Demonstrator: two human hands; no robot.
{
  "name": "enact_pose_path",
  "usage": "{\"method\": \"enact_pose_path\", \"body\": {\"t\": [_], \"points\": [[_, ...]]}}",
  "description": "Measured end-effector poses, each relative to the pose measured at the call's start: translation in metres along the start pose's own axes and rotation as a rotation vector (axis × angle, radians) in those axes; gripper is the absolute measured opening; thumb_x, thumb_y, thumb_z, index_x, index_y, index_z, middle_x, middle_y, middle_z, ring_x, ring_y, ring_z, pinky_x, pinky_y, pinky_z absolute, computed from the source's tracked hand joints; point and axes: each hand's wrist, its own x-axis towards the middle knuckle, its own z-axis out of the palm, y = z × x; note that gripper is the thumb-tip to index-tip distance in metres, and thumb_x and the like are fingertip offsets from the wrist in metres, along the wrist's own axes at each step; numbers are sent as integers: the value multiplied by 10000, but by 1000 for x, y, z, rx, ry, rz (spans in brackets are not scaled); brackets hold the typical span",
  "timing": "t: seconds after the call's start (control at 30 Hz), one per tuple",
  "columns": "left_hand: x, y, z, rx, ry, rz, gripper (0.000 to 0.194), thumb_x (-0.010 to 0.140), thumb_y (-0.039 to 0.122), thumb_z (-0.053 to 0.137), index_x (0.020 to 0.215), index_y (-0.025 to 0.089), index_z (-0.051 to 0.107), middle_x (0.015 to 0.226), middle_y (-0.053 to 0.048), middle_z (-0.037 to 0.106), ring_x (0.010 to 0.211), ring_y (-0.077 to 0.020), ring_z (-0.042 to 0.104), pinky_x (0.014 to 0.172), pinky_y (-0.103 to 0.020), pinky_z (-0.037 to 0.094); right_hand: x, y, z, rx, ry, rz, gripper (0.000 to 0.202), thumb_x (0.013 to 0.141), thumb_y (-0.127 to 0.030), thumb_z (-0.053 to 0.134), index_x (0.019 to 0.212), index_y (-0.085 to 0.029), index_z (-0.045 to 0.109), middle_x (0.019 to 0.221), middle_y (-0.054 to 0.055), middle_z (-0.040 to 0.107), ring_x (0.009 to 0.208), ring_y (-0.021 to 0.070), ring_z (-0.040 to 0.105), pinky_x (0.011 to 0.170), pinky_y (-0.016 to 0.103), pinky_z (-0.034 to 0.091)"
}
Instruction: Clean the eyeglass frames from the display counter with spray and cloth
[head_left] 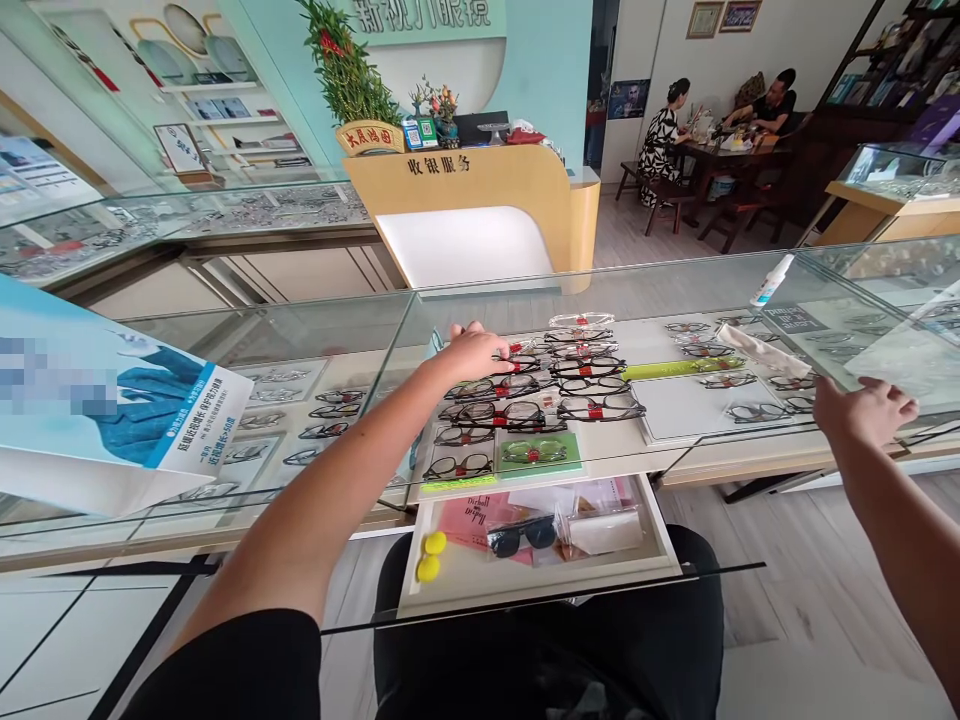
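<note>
My left hand (476, 354) reaches into the glass display case, its fingers closed at a pair of eyeglasses (525, 364) with a red tag. The hand partly hides those glasses. Rows of dark-framed eyeglasses (601, 409), several with red tags, lie beside and in front of it. One clear-framed pair of glasses (534, 453) lies on a green card. On the right, my right hand (864, 410) is open, fingers apart, at the counter glass. Nearest to it are a whitish cloth (765, 350) and more eyeglasses (756, 412).
Below the case, an open drawer (667, 540) holds sunglasses (523, 537), packets and a yellow contact-lens case (430, 557). A glass pane edge (555, 600) crosses above my lap. A white bottle (772, 280) stands on the glass; a blue-white box (112, 390) is left. Two people sit at a far table.
</note>
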Motion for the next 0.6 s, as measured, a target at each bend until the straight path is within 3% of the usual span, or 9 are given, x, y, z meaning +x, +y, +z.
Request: {"method": "enact_pose_path", "body": {"t": [0.1, 0.23, 0.5, 0.6], "points": [[-2, -1, 1, 7, 17, 27, 362, 1052, 600, 689, 1039, 282, 862, 1379, -115, 858, 1405, -441, 549, 1168, -590, 356, 6, 4, 8, -37, 19, -7, 677, 979, -443, 539, 1527, -74, 687, 1626, 371, 663, 1668, 469, 460, 1456, 693, 260], [-7, -4, 5, 71, 109, 72, 295, 1063, 480, 693, 1024, 283, 909, 1636, -87, 763, 1486, -437, 517, 1156, -612, 374, 8, 5, 9, -34, 25, 6, 680, 976, -444, 554, 1528, -70, 693, 1626, 359, 666, 1657, 458, 466, 1458, 671, 260], [-15, -8, 19, 176, 262, 136, 387, 1092, 314, 598, 934, 296, 951, 1576, -103, 793, 1482, -419, 532, 1171, -629, 399, 10, 5, 9, -27, 16, 9, 766, 952, -445, 581, 1563, 2, 698, 1663, 391, 643, 1684, 468, 459, 1476, 612, 234], [-18, -3, 22, 197, 262, 145, 398, 1095, 302, 587, 953, 287, 958, 1507, -135, 811, 1473, -436, 544, 1185, -649, 404, 15, 8, 13, 9, 77, -47, 736, 913, -411, 611, 1496, 16, 744, 1531, 468, 686, 1592, 550, 513, 1352, 760, 346]]}}
